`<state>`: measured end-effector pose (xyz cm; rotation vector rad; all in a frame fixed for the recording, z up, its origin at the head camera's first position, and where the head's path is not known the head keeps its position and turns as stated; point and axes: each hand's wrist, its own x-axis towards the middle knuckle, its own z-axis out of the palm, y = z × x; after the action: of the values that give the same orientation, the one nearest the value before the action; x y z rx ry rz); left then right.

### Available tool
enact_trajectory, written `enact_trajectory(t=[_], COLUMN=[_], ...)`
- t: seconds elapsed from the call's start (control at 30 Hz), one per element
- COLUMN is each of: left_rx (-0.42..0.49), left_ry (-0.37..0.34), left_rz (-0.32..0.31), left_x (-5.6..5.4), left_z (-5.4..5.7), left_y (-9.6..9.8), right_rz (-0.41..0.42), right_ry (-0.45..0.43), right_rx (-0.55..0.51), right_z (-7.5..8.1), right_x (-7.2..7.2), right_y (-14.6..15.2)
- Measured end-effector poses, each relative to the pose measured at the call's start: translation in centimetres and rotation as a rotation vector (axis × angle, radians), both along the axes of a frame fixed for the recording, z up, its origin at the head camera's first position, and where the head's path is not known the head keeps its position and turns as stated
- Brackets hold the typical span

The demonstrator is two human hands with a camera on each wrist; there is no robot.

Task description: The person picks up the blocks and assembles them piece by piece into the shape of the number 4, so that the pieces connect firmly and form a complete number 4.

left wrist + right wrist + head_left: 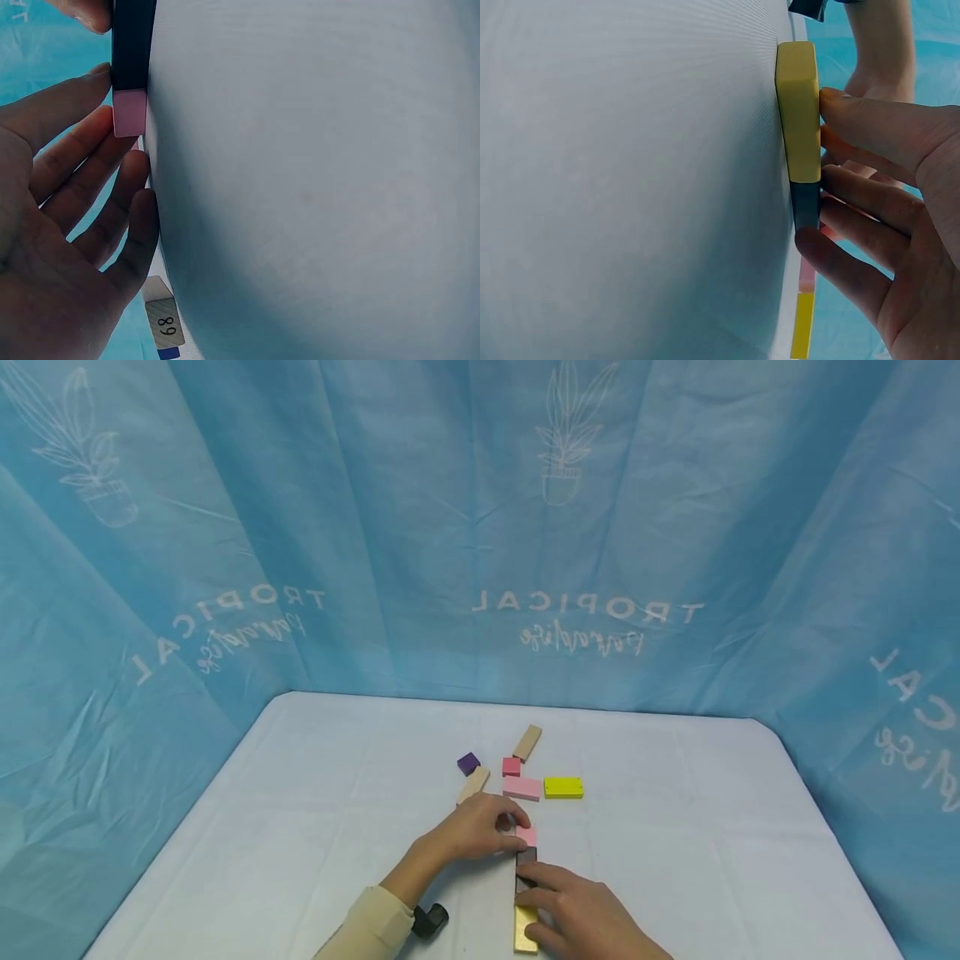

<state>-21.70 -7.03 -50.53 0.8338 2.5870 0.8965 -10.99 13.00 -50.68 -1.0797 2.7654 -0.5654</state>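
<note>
OK, scatter sits beyond the row, upper-middle of the tabletop (225,860): purple block (468,764) just beside the lower wooden block (473,786), upper wooden block (527,742) tilted at the back, red block (512,767) under it, long pink block (521,788) next down, yellow block (563,787) just to its right. Blue curtain (405,527) fills the top and both sides of the frame. Row runs up the lower middle of the frame: gold block (521,931) at the bottom, dark block (527,855) mid, small pink block (527,835) at the top end, butted against the dark one. Hands cover part of the dark section, so can't tell if it's one piece or two. Left hand (480,827) comes in from lower left, beige sleeve (378,914) behind; its grip is thumb and forefinger pinched on the small pink block, other fingers spread. Right hand (588,914) enters from lower right, grip not closed: fingers extended and apart, resting along the dark and gold blocks.
</note>
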Motion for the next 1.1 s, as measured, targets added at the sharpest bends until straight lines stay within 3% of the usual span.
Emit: enact_trajectory(t=[0.6, 1.1], left_rx=[0.012, 0.014], left_ry=[-0.014, -0.017], left_rz=[0.011, -0.002], left_x=[0.11, 0.12], left_z=[0.11, 0.06], left_y=[0.03, -0.11], right_rz=[0.006, -0.01], right_ry=[0.044, -0.026], right_rx=[-0.016, 0.009], right_z=[-0.1, 0.07], right_x=[0.14, 0.02], right_y=[0.09, -0.08])
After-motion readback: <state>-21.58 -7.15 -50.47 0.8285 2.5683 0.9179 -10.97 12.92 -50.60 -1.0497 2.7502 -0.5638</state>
